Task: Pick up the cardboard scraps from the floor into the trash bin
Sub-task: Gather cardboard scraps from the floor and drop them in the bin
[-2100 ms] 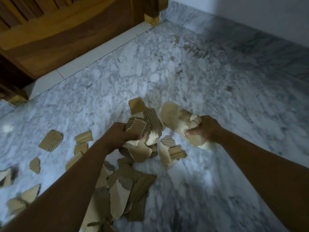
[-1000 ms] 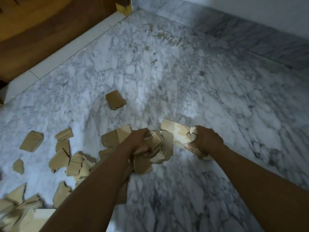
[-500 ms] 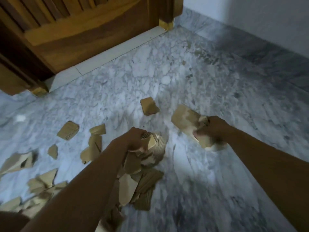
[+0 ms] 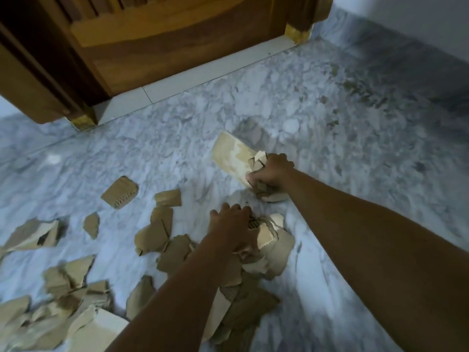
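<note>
Torn brown cardboard scraps lie scattered over the marble floor, mostly at the left and bottom. My left hand is closed around a bunch of scraps low over the pile in the middle. My right hand is further out, gripping a wad with one large pale piece sticking out to the left. No trash bin is in view.
A wooden door and its frame stand at the top left, with a white threshold strip below. A white wall with a marble skirting runs along the top right. More scraps lie at the far left.
Both hands keep hold of their bunches. The view has tilted up toward the door, and my right hand has moved further out from the left hand.
</note>
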